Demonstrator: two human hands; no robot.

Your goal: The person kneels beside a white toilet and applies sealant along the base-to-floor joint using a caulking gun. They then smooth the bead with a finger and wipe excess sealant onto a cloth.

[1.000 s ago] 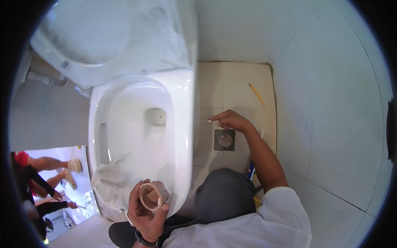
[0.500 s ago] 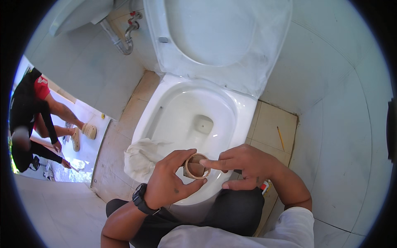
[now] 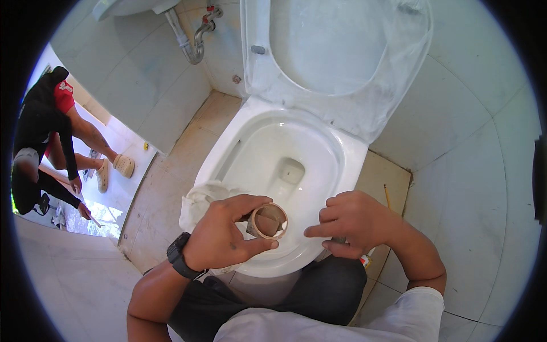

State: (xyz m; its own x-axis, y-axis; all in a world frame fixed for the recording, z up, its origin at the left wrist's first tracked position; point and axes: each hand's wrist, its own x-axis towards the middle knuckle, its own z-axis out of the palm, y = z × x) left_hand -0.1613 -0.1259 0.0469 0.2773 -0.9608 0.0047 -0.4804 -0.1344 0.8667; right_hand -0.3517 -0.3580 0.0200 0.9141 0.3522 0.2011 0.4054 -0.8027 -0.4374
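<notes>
My left hand [image 3: 222, 236], a black watch on its wrist, grips a small round piece with a tan rim [image 3: 269, 235] between fingers and thumb. Brown shows inside the rim; its exact kind is unclear. My right hand [image 3: 359, 225] is apart from it, to the right, over the toilet's front rim. Its index finger points left while the other fingers curl, with something small and dark partly hidden between them and the thumb. Below both hands is the white toilet bowl [image 3: 245, 154]. A whitish cloth [image 3: 194, 202] hangs over its left rim, beside my left hand.
The toilet's raised seat and lid [image 3: 259, 74] look wrapped in clear plastic. A pencil [image 3: 387, 195] lies on the tiled floor at right. A drain pipe [image 3: 194, 48] runs under a basin at upper left. Beyond the doorway, a person in black [image 3: 48, 122] bends down near another's legs.
My right index finger has left the round piece, and that hand has moved right. My left hand still holds the piece. The view has shifted, so the toilet appears farther right.
</notes>
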